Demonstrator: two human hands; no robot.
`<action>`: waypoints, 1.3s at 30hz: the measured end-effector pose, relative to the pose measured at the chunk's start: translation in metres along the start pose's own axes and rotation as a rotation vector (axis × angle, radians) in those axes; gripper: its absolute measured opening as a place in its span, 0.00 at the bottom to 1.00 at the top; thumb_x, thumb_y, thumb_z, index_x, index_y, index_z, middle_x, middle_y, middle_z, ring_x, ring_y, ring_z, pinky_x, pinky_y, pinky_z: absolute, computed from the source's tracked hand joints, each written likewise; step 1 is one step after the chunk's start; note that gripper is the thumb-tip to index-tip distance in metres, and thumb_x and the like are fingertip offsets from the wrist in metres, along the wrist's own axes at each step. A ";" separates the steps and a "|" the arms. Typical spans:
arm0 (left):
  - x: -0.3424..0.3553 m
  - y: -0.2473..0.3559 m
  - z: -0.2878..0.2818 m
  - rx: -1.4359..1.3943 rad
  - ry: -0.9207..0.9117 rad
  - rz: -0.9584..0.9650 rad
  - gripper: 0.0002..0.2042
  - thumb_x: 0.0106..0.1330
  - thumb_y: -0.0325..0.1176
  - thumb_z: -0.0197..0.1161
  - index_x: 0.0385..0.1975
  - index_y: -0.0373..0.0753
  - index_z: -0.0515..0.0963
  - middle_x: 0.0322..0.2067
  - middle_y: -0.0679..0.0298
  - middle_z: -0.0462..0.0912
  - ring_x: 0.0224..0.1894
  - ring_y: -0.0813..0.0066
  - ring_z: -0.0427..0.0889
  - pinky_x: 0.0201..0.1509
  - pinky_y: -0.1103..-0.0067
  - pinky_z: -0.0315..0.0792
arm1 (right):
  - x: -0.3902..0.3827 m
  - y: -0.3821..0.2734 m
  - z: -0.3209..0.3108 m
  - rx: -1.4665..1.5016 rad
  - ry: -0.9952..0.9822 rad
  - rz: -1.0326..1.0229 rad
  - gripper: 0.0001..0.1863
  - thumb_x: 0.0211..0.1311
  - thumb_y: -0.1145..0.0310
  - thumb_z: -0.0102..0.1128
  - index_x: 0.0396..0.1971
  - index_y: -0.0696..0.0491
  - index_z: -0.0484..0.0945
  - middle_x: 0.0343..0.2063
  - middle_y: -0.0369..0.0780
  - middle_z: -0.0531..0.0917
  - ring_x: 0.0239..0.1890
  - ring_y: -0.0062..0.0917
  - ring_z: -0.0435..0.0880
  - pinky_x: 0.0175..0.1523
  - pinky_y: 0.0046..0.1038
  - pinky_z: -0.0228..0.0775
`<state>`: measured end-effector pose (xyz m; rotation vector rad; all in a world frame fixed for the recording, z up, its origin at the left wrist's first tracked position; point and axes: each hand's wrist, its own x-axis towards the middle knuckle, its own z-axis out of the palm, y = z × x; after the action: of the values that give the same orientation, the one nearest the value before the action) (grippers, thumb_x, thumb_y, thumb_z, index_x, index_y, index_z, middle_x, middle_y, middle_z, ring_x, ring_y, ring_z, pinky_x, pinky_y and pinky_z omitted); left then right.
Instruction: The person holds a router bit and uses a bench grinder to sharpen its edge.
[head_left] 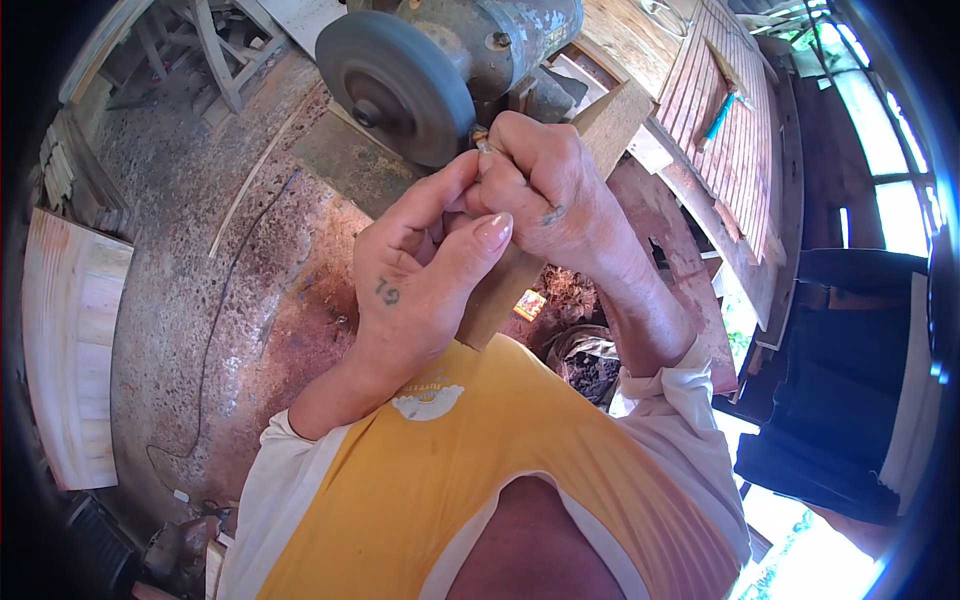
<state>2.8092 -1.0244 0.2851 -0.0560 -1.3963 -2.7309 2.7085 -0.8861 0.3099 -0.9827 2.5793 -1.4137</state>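
A grey grinding wheel (415, 95) on a bench grinder is at the top centre, its face smeared as if spinning. My right hand (550, 185) is closed, pinching a small brownish piece (482, 138) whose tip is at the wheel's right rim; its kind is too small to tell. Close against it, my left hand (410, 260) is closed too, its index fingertip beside the small piece and its thumb lying across toward the right hand. What the left fingers grip, if anything, is hidden.
The grinder's worn motor housing (520, 40) sits on a wooden beam (615, 125). A teal-handled tool (716, 122) lies on the slatted wood at right. A dark cable (215, 340) runs over the stained floor. Pale boards (70, 350) stand at left; dark cloth (850, 370) hangs at right.
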 end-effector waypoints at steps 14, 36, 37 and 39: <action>-0.001 0.000 0.001 0.010 0.007 -0.005 0.26 0.67 0.21 0.64 0.65 0.24 0.66 0.51 0.57 0.80 0.52 0.78 0.79 0.59 0.80 0.72 | 0.001 -0.004 -0.004 -0.024 -0.036 0.042 0.11 0.58 0.69 0.58 0.20 0.59 0.70 0.14 0.50 0.76 0.20 0.47 0.80 0.26 0.37 0.72; 0.055 0.098 0.036 1.307 -0.333 0.888 0.09 0.63 0.20 0.63 0.42 0.35 0.82 0.36 0.57 0.79 0.34 0.73 0.77 0.40 0.79 0.70 | -0.098 0.052 -0.047 0.373 0.574 0.188 0.16 0.70 0.64 0.51 0.22 0.52 0.63 0.20 0.28 0.65 0.25 0.12 0.58 0.29 0.22 0.52; 0.070 0.103 0.052 1.596 -0.497 0.941 0.09 0.63 0.21 0.64 0.42 0.35 0.82 0.35 0.56 0.80 0.34 0.72 0.78 0.40 0.78 0.71 | -0.108 0.062 -0.043 0.368 0.599 0.174 0.16 0.71 0.65 0.50 0.22 0.51 0.63 0.20 0.28 0.65 0.25 0.12 0.58 0.29 0.21 0.52; 0.098 0.094 0.083 1.932 -0.713 1.124 0.09 0.64 0.24 0.65 0.43 0.35 0.82 0.35 0.58 0.81 0.35 0.74 0.80 0.42 0.78 0.72 | -0.127 0.075 -0.031 0.428 0.590 0.200 0.15 0.71 0.65 0.50 0.22 0.51 0.63 0.20 0.29 0.65 0.25 0.12 0.57 0.30 0.21 0.52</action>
<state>2.7191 -1.0163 0.4164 -1.1431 -2.2740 0.0589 2.7614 -0.7649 0.2382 -0.2635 2.4165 -2.3232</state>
